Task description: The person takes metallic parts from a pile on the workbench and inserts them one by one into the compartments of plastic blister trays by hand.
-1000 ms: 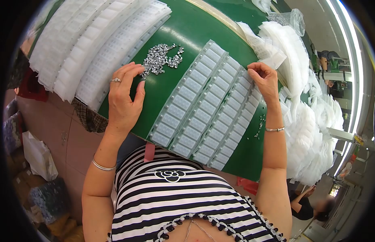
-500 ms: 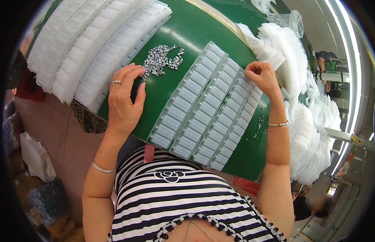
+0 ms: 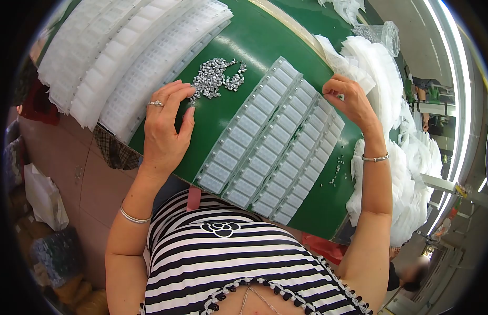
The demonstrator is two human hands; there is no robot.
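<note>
My left hand (image 3: 168, 126) reaches to the near edge of a pile of small shiny silver pieces (image 3: 210, 77). Its thumb and forefinger are apart, and the fingertips are at the pieces. Rows of translucent plastic strips with raised rectangular pockets (image 3: 265, 139) lie side by side on the green table (image 3: 244, 39). At the far right corner of these strips, my right hand (image 3: 351, 102) is closed in a pinch of thumb and forefinger. Whatever is between those fingertips is hidden or too small to name.
Stacks of similar white plastic strips (image 3: 149, 58) stand at the left. More white sheets (image 3: 378, 68) are heaped at the right edge. Small loose bits (image 3: 338, 167) are scattered right of the strips. Another person (image 3: 412, 273) is at the lower right.
The view has shifted slightly. My right hand stays at the strips' far right corner, its other fingers a little more uncurled. My left hand remains by the silver pile.
</note>
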